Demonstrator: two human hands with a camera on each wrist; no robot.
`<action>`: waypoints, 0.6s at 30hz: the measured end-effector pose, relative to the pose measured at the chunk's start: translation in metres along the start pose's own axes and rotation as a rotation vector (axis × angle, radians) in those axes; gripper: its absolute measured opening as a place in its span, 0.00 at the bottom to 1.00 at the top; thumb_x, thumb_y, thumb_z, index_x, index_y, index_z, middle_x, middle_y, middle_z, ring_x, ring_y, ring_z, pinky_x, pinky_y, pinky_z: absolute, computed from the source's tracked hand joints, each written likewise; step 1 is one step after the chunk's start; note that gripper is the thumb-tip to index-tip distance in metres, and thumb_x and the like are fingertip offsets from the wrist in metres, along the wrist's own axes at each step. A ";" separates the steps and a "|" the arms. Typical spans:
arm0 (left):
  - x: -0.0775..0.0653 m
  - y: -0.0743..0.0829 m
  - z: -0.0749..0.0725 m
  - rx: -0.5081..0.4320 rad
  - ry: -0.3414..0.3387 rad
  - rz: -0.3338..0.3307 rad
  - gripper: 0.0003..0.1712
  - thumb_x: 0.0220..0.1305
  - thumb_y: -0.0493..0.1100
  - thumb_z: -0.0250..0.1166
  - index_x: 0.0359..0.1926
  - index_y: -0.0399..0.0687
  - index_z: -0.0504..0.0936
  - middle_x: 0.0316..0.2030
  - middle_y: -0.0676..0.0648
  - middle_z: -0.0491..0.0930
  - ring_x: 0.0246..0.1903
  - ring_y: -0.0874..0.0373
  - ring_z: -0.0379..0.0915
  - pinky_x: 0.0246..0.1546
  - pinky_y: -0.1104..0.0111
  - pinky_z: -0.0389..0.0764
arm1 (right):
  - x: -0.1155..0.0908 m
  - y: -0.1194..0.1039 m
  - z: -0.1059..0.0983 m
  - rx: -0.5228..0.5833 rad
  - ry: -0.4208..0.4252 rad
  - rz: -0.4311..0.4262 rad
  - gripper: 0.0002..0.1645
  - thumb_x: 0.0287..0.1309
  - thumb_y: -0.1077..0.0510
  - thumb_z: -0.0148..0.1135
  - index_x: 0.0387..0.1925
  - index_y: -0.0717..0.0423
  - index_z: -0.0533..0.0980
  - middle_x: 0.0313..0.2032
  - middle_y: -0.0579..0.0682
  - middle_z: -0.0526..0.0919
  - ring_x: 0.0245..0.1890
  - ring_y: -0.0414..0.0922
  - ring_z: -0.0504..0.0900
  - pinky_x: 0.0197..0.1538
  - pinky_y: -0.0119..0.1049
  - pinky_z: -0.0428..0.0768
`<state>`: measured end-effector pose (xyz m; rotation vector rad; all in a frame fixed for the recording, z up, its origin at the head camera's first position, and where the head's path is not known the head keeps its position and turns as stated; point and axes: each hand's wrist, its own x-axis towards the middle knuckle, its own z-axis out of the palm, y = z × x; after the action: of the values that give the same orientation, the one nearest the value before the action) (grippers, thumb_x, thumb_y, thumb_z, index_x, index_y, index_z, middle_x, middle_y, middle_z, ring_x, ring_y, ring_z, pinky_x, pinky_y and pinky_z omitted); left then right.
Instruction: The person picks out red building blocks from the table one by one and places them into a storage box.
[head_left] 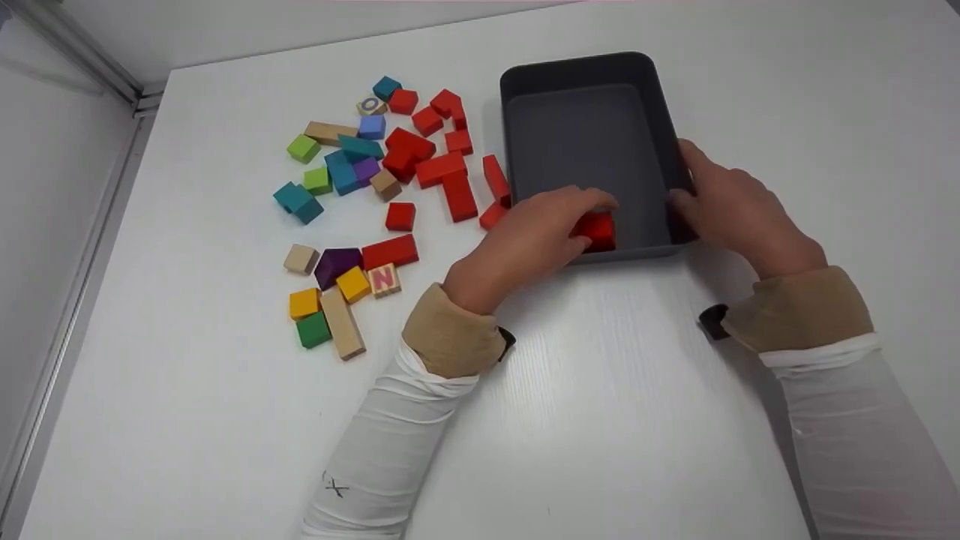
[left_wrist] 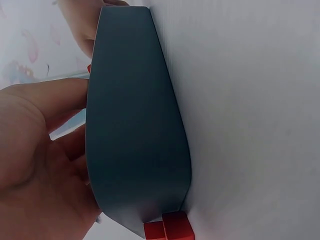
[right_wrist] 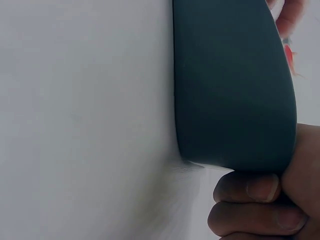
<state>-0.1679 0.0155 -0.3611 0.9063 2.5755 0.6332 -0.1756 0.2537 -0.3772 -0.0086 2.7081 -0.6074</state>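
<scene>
In the head view, a dark grey tray (head_left: 577, 71) lies on the white table. My left hand (head_left: 536, 232) reaches over its near left corner, thumb and fingers around a red block (head_left: 598, 231) low inside. The left wrist view has the tray's outer wall (left_wrist: 135, 110) in front of the left hand (left_wrist: 45, 155), hiding most of the block. My right hand (head_left: 739, 210) grips the tray's right wall, thumb on the inner side. Curled fingers of the right hand (right_wrist: 260, 205) press along the outside near the corner in the right wrist view.
Left of the tray lie several loose red blocks (head_left: 459, 196), two of them right beside its left wall. Teal blocks (head_left: 341, 172), a purple wedge (head_left: 337, 266), yellow blocks (head_left: 353, 284) and a long wooden block (head_left: 343, 325) spread farther left.
</scene>
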 end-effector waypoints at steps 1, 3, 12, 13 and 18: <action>0.000 -0.001 0.000 0.003 -0.004 0.007 0.28 0.66 0.45 0.61 0.66 0.58 0.67 0.60 0.53 0.72 0.57 0.61 0.68 0.59 0.71 0.71 | 0.000 -0.001 0.000 0.002 -0.003 0.005 0.40 0.71 0.48 0.37 0.76 0.46 0.34 0.60 0.74 0.67 0.49 0.62 0.70 0.53 0.62 0.67; 0.000 -0.003 0.000 -0.003 -0.015 0.011 0.25 0.66 0.45 0.61 0.64 0.58 0.71 0.57 0.53 0.74 0.55 0.61 0.68 0.56 0.71 0.72 | 0.000 -0.001 0.000 0.005 -0.010 0.013 0.40 0.71 0.48 0.37 0.76 0.45 0.33 0.61 0.74 0.65 0.51 0.62 0.70 0.55 0.63 0.66; 0.000 -0.008 0.000 -0.119 -0.024 -0.012 0.22 0.65 0.43 0.62 0.59 0.57 0.74 0.54 0.53 0.76 0.51 0.62 0.69 0.51 0.72 0.74 | 0.000 0.002 0.001 -0.003 0.002 -0.007 0.39 0.71 0.49 0.37 0.76 0.46 0.35 0.53 0.74 0.71 0.45 0.62 0.71 0.50 0.59 0.68; 0.000 -0.008 0.000 -0.125 -0.020 -0.019 0.22 0.64 0.43 0.62 0.59 0.57 0.74 0.54 0.53 0.76 0.51 0.62 0.70 0.51 0.72 0.74 | 0.000 0.001 0.000 -0.002 0.003 -0.005 0.39 0.71 0.49 0.37 0.76 0.45 0.36 0.51 0.73 0.72 0.44 0.61 0.71 0.48 0.58 0.68; 0.001 -0.007 0.002 -0.100 0.007 -0.040 0.23 0.64 0.44 0.63 0.60 0.58 0.74 0.54 0.54 0.75 0.51 0.62 0.69 0.52 0.72 0.74 | 0.001 -0.001 0.000 0.001 0.003 0.003 0.38 0.70 0.49 0.37 0.76 0.45 0.36 0.52 0.72 0.72 0.43 0.60 0.70 0.48 0.57 0.68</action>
<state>-0.1715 0.0116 -0.3667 0.8198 2.5363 0.7471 -0.1763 0.2529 -0.3774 -0.0034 2.7106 -0.6091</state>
